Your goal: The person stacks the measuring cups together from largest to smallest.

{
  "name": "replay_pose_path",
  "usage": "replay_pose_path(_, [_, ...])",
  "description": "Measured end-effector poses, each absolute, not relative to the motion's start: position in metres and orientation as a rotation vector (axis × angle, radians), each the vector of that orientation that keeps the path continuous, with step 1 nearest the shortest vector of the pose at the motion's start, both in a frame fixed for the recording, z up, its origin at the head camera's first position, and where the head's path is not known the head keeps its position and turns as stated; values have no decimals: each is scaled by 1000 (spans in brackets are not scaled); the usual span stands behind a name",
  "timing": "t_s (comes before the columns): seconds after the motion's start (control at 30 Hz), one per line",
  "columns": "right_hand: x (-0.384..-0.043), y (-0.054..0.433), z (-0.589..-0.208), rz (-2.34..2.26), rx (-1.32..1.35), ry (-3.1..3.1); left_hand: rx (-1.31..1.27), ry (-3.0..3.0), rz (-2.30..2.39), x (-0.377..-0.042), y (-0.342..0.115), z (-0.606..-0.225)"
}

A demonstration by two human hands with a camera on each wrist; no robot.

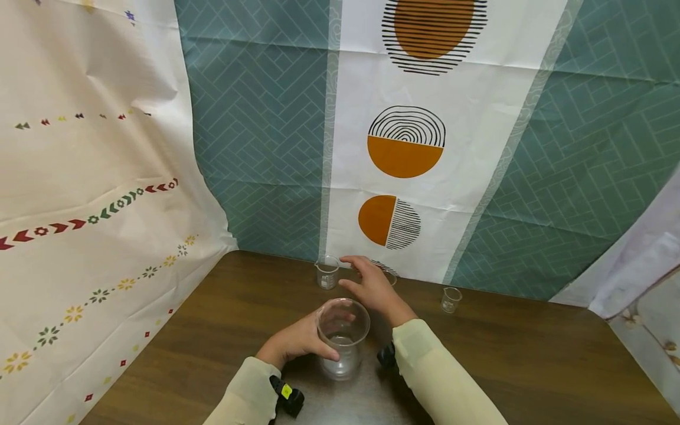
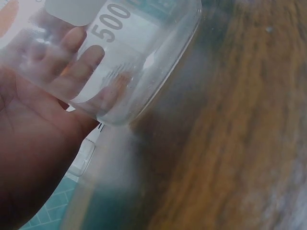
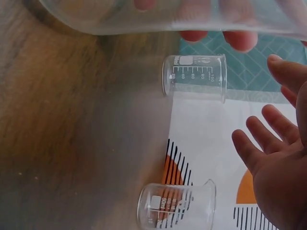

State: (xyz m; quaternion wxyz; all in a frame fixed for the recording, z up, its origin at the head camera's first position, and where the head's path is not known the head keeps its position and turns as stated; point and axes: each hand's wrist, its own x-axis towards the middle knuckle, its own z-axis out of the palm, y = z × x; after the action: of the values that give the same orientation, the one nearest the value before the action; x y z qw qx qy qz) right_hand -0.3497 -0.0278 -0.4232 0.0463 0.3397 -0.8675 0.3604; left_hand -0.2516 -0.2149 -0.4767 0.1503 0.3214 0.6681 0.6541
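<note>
A large clear glass beaker stands upright in front of me, with "500" printed on its wall in the left wrist view. My left hand grips it from the left, fingers round the far side and thumb on the near side. Whether its base touches the table cannot be told. My right hand is held beyond the large beaker, fingers spread, holding nothing. Left of its fingertips is a small beaker, graduated to 100 in the right wrist view. Another small beaker, marked 50 ml, is partly hidden behind the right hand in the head view.
A third small beaker stands farther right near the back edge of the brown wooden table. A patterned cloth hangs right behind the table, and a cream cloth borders the left side.
</note>
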Motion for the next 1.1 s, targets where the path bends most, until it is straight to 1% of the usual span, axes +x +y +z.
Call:
replay_pose_path(0.6, [-362,-40,-421,1053,1013,-2700,931,1899,1897,-252,-214,-477])
replay_pose_path(1.1, [-375,-52,-424,1049,1060,-2701,944,1896,1871,-254,-216,-478])
